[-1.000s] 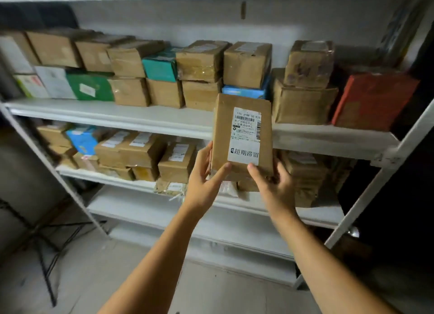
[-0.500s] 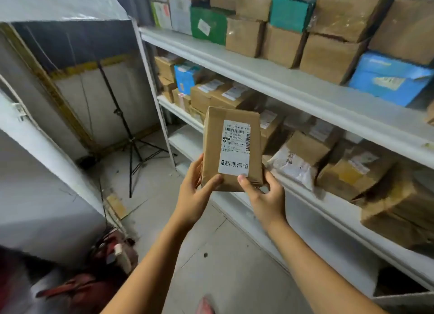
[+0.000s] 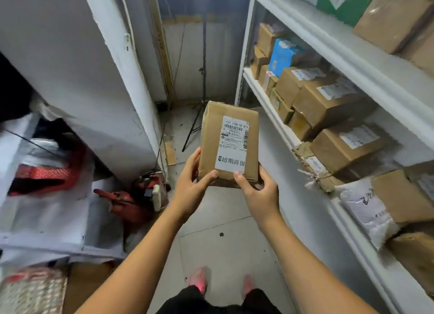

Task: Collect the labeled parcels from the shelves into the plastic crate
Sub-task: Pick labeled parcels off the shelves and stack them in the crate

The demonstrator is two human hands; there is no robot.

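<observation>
I hold a brown cardboard parcel with a white printed label upright in front of me, over the floor of the aisle. My left hand grips its lower left corner, thumb on the front face. My right hand grips the lower right corner, thumb on the label's bottom edge. On my right run the white shelves, loaded with several more labeled cardboard parcels. No plastic crate shows in this view.
A white partition stands on my left with bags and red items piled at its foot. A black tripod stands at the far end of the narrow aisle. My feet are on the grey tiled floor.
My view has swung left, from facing the shelves to looking down the aisle with the shelves on my right. Both hands have kept hold of the parcel.
</observation>
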